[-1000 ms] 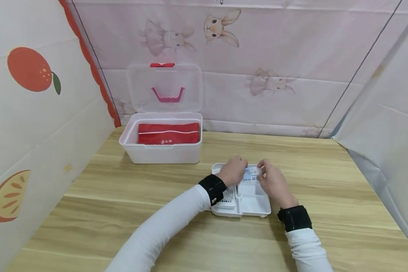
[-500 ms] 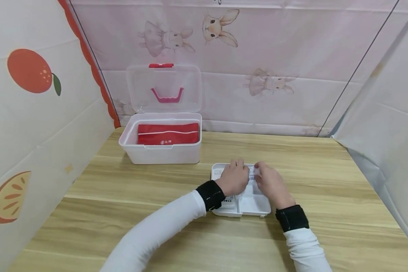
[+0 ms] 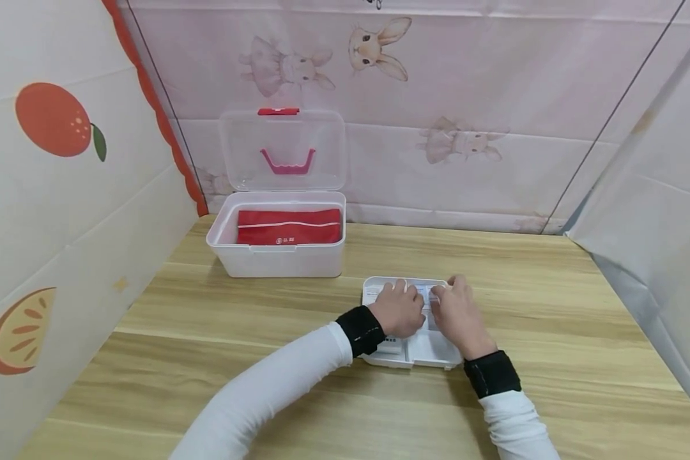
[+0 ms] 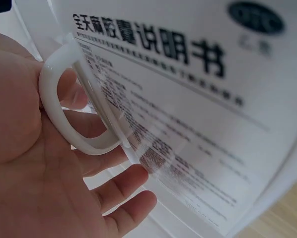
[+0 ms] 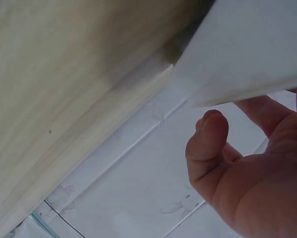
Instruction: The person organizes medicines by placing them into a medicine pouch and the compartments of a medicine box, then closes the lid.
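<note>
A shallow white compartment box [image 3: 434,348] lies open on the table, with both hands over it. My left hand [image 3: 399,313] is above its left half, fingers loosely bent. In the left wrist view those fingers [image 4: 123,186] spread beside a white loop handle [image 4: 51,104] and a printed medicine leaflet [image 4: 178,104] under clear plastic. My right hand [image 3: 462,319] reaches over the right rim, fingertips at the back right compartment, where a pale blue-and-white packet [image 3: 425,292] partly shows. In the right wrist view its thumb [image 5: 208,139] stands bent near the box's edge, fingertips partly hidden.
Back left on the wooden table [image 3: 299,409] stands a white plastic box [image 3: 276,262], its clear lid [image 3: 241,147] raised. A folded red cloth pouch [image 3: 290,229] lies inside. Printed curtains [image 3: 494,76] enclose the back and both sides.
The blue-and-white packet was held up between both hands and is now down in the box, largely covered by fingers. My left hand has moved slightly toward me, and the right fingers have lowered.
</note>
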`<action>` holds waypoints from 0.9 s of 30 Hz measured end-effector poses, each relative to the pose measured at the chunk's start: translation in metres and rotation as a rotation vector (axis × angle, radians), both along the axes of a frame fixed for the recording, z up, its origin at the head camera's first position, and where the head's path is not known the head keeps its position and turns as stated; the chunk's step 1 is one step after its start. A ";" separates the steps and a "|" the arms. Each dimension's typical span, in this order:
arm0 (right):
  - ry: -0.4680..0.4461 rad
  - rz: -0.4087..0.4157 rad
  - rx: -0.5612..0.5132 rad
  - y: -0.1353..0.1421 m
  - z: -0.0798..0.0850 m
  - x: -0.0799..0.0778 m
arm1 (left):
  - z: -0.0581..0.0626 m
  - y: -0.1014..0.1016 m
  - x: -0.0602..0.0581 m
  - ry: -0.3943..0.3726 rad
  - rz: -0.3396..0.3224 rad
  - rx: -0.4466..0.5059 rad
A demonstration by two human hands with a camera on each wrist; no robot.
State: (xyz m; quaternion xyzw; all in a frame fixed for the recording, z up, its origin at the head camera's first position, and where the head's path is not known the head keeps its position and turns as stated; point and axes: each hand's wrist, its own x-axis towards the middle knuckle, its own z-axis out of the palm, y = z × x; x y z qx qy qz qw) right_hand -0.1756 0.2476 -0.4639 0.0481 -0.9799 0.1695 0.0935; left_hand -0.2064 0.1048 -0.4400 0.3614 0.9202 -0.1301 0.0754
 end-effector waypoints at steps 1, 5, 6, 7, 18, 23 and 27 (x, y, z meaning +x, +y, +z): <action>0.006 0.004 0.015 0.001 -0.001 0.000 | 0.000 0.000 0.000 -0.002 0.001 -0.007; 0.038 0.056 0.064 0.004 -0.002 0.000 | 0.002 0.001 0.002 -0.010 0.011 -0.027; 0.040 0.071 0.072 0.005 -0.003 -0.001 | 0.003 0.001 0.002 -0.013 0.014 -0.030; 0.038 0.087 0.078 0.006 -0.003 -0.001 | 0.003 0.001 0.002 -0.017 0.018 -0.029; -0.115 0.211 0.173 0.005 0.003 0.002 | 0.006 -0.001 0.002 -0.011 0.045 -0.030; -0.133 0.204 0.162 0.004 0.002 0.004 | 0.006 -0.002 0.000 -0.011 0.019 -0.020; -0.071 0.225 0.124 0.006 0.001 0.004 | 0.003 -0.004 -0.004 -0.027 -0.024 -0.026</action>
